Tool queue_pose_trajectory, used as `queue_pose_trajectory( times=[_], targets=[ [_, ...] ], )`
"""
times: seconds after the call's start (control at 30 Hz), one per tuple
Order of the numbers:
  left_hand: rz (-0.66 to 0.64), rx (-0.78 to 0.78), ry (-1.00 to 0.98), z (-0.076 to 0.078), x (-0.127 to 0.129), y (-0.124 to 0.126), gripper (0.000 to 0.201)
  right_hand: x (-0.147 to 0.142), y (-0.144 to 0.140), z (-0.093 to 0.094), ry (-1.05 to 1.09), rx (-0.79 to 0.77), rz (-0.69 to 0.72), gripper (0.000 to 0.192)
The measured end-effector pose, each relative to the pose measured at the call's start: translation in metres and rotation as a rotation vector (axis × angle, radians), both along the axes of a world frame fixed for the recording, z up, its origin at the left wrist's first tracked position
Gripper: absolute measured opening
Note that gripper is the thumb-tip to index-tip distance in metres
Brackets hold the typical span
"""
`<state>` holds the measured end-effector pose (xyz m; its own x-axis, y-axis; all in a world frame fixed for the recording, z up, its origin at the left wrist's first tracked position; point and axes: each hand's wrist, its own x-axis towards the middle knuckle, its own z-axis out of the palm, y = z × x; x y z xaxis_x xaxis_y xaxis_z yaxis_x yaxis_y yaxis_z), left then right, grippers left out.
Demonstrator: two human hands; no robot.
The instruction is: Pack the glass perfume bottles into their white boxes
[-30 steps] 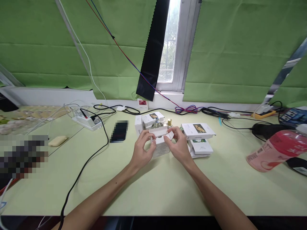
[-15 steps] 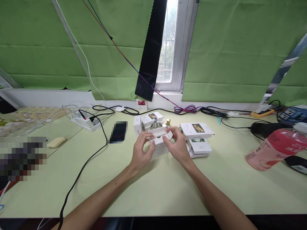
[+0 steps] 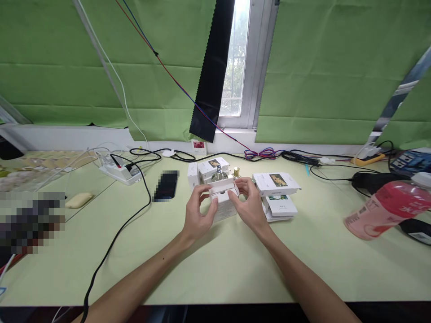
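Observation:
A small white cardboard box (image 3: 225, 207) stands on the table between my hands, its top flap raised at the back. My left hand (image 3: 198, 211) grips its left side, thumb at the front and fingers behind the upper edge. On the right side, my right hand (image 3: 249, 204) holds the box with its thumb pressed at the top front edge. Just behind are small glass bottles with silver tops (image 3: 219, 172) and a gold cap (image 3: 236, 172), partly hidden by the flap. Another white box (image 3: 213, 165) with a picture lies behind them.
To the right, a white box with a food picture (image 3: 274, 183) rests on more white packaging (image 3: 281, 207). A pink drink bottle (image 3: 384, 208) stands at far right. Left are a dark phone (image 3: 166, 185), a power strip (image 3: 121, 172) and a black cable (image 3: 117, 233) crossing the table.
The side flap at the right of the box, standing out half a second ago, is now folded inward. My hands have barely moved and keep hold of the box.

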<state>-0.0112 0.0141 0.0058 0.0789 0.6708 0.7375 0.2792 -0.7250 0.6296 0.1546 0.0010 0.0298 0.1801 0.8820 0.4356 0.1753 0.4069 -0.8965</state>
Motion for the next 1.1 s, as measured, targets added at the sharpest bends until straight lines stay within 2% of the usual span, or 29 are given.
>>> queue_pose_trajectory(
  times=[0.53,0.77,1.1],
  targets=[
    [-0.021,-0.041,-0.06,-0.0046,-0.0006,0.0019,0.022,0.0022,0.0042,-0.0069,0.047,0.082,-0.065,0.018],
    [-0.028,-0.018,-0.037,-0.0021,0.0003,0.0013,0.019,0.0025,0.0002,-0.001,0.059,0.057,-0.036,0.024],
    [0.004,-0.001,0.006,-0.0004,-0.0005,0.0009,0.017,0.0032,0.0034,-0.0038,0.022,0.025,-0.014,0.024]
  ],
)
